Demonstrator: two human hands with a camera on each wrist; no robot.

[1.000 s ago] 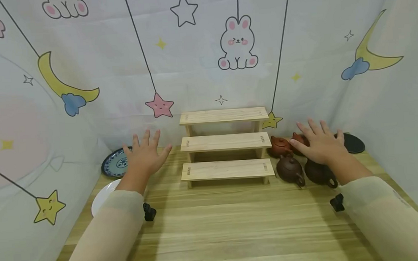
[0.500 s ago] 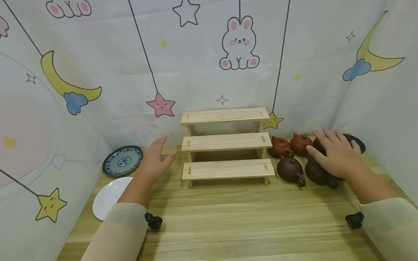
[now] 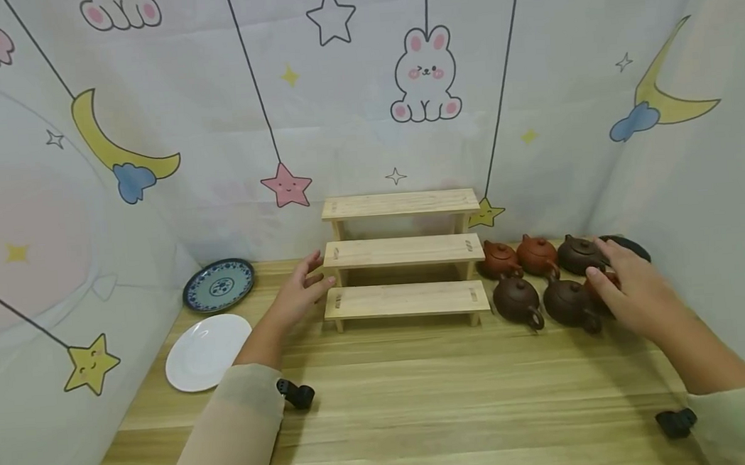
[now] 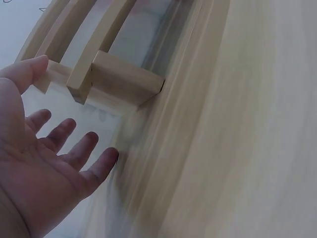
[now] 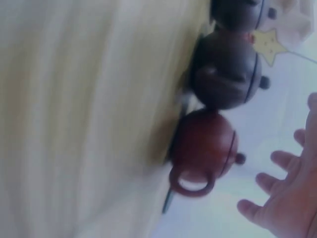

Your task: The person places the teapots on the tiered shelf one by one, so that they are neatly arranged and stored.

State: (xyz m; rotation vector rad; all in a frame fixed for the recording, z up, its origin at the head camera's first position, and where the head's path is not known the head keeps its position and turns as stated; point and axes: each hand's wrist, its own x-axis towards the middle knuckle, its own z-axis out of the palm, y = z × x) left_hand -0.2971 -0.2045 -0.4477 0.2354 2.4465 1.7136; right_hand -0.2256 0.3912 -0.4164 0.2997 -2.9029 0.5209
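My left hand (image 3: 292, 299) is beside the left end of a three-step wooden display stand (image 3: 406, 300), fingertips right at the middle step's edge. In the left wrist view its fingers (image 4: 79, 151) are spread and a little bent, holding nothing. My right hand (image 3: 639, 293) hovers at the right end of a group of teapots, its fingers loosely extended. Partly hidden under it in the head view is a reddish-brown teapot (image 5: 203, 144), whose handle and lid knob show in the right wrist view. Next to that one sits a dark brown teapot (image 5: 228, 74).
Other teapots stand right of the stand: a dark one (image 3: 516, 300) in front, reddish ones (image 3: 537, 254) behind. A dark flat plate (image 3: 634, 246) lies at the back right. At left are a blue patterned plate (image 3: 221, 286) and a white plate (image 3: 207, 353). A printed curtain (image 3: 365, 119) encloses the table.
My left hand has moved right, up to the stand. My right hand has shifted right and toward me, uncovering several teapots. Stand, plates and teapots stay in place.
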